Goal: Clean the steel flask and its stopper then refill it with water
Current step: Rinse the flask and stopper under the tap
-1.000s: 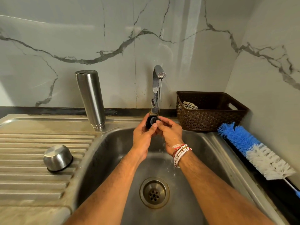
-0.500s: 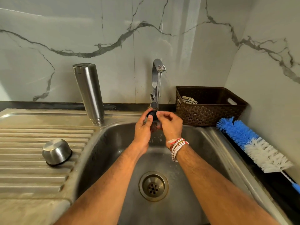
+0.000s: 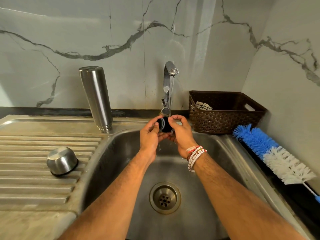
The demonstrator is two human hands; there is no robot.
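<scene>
Midway, by the look of it. Landmark: tap (image 3: 168, 87), running, thin stream falling from the spout.

Stopper (image 3: 163, 123), black with a pale ring, sits directly under the tap's stream, above the sink (image 3: 110, 153) basin. Left hand (image 3: 149, 135) cups it from the left, fingers (image 3: 156, 124) curled against its ringed end. Right hand (image 3: 180, 130) pinches it from the right, thumb and forefinger closed on the black body, other fingers loosely bent. Both hands share hold of the one piece; water drips below them.

Steel flask (image 3: 96, 99) stands inverted left of the tap, mouth down on the sink's ledge, leaning slightly. Judgement: already washed and draining, though its inside cannot be seen. Steel cup lid (image 3: 62, 161) lies mouth-down on the draining ribs, further left of the tap and nearer the camera.

Bottle brush (image 3: 275, 153), blue and white, rests well right of the tap on the worktop (image 3: 294, 196), untouched now. Brown basket (image 3: 226, 111) just right of the tap.

Left to do, as judged: finish rinsing stopper, right the flask, refill under tap, refit stopper.
</scene>
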